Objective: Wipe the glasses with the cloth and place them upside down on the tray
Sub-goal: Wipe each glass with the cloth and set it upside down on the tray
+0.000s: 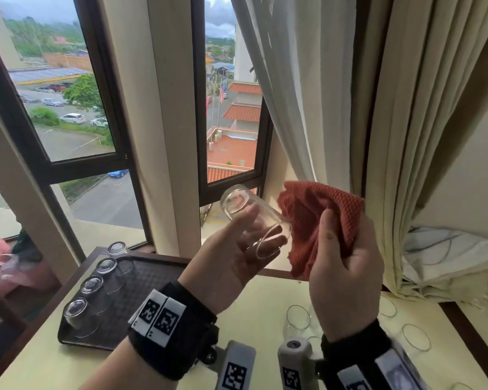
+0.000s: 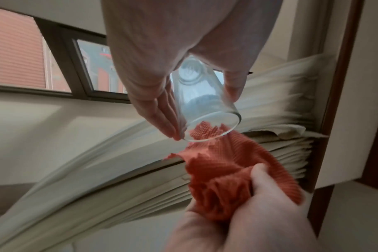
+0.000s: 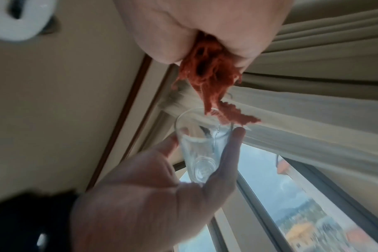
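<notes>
Glass (image 1: pixel 254 223) was held in left-hand fingers (image 1: pixel 245 218), mouth facing cloth (image 1: pixel 319 220) bunched in right-hand fingers (image 1: pixel 328 232). Cloth was best pushed inside and the glass turned.

R wrist view blurred; table glasses (image 1: pixel 298 319) partly behind right hand (image 1: pixel 345 273); tray (image 1: pixel 141 280) corner behind L wrist

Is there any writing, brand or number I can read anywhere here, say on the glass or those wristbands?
No readable text.
Wristband tags: black-and-white square code patterns; a small mark at the corner is too small to read.
Glass: embossed emblem on the base, no letters legible.
Cloth: none.
</notes>
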The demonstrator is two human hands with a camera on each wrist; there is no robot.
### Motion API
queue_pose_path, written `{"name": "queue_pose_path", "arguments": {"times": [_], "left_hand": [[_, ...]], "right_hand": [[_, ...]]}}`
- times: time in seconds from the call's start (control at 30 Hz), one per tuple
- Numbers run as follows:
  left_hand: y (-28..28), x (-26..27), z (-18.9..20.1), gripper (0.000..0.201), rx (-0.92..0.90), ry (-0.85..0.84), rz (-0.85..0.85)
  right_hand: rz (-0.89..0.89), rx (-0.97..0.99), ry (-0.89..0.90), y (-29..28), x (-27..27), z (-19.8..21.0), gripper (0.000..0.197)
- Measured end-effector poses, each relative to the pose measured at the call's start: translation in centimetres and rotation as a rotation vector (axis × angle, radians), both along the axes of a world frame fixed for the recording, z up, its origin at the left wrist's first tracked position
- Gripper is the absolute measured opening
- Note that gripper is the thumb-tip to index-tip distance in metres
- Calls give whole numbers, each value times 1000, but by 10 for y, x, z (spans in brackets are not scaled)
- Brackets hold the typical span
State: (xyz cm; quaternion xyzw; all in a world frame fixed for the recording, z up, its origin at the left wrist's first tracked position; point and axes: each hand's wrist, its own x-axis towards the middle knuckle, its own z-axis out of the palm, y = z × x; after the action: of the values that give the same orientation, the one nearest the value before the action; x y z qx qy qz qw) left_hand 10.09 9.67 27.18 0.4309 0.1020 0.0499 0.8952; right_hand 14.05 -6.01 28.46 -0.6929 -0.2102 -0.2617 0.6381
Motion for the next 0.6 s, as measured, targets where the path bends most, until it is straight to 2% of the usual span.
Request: {"name": "queue_pose_path", "arguments": {"times": [0.03,0.13,0.23,0.33,0.47,0.53,0.6], "left_hand": [[-1,1,1,67,-61,-15,12],[0,2,3,56,-228,-102,2],[3,-3,5,80,-287,-170,-57],[8,-4,4,77,-262,-220,-24],[15,-4,8,85,-133,-323,36],[22,-4,10,70,-21,-387,20],[26,-3,11,64,107,-398,-1]], "right_hand": [[30,-15,-90,2,-8,3,22],[153,-136,-287,9,-17,-3,25],[88,-415,-475,13,-10,-17,34],[107,-558,-459,14,-10,-20,47],[233,-668,-349,17,-17,-14,69],[251,-710,-314,20,-18,-10,68],[293,-700,-271,24,-17,-6,59]]}}
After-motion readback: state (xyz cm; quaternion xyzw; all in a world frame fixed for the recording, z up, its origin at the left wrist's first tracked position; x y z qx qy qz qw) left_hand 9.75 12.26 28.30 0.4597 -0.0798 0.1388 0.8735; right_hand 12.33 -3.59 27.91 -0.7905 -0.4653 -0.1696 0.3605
